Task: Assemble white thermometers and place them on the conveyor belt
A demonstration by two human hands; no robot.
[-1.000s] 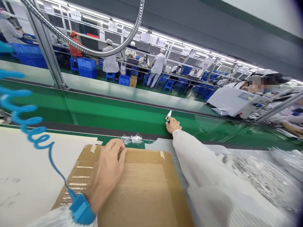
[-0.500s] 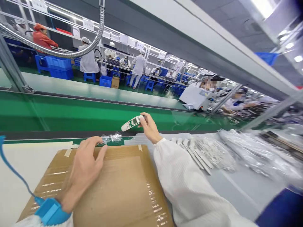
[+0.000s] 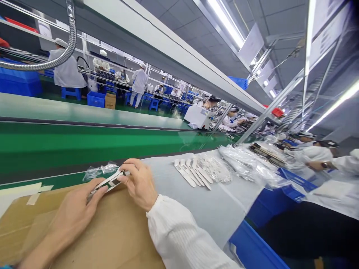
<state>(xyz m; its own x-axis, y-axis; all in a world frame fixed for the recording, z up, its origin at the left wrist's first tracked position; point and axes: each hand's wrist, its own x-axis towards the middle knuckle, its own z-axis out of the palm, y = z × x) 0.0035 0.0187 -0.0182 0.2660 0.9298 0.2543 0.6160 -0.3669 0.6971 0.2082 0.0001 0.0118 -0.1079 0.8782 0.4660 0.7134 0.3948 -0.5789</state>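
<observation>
The fingers of my left hand (image 3: 77, 209) pinch one end of the white plastic housing (image 3: 110, 181) while those of my right hand (image 3: 141, 185) grip the other, probably to steady it over the cardboard box (image 3: 112, 235). White curved shells (image 3: 193, 173) lie side by side on the pale-covered surface (image 3: 168, 186), seemingly for easy picking, beside bagged small parts (image 3: 217, 170).

The right sleeve (image 3: 185, 233) is white and loose, with fine ribbed lines and a gathered cuff (image 3: 155, 204). Both hands (image 3: 140, 185) are bare. A small blue edge (image 3: 9, 267) shows beside the left forearm (image 3: 46, 244).
</observation>
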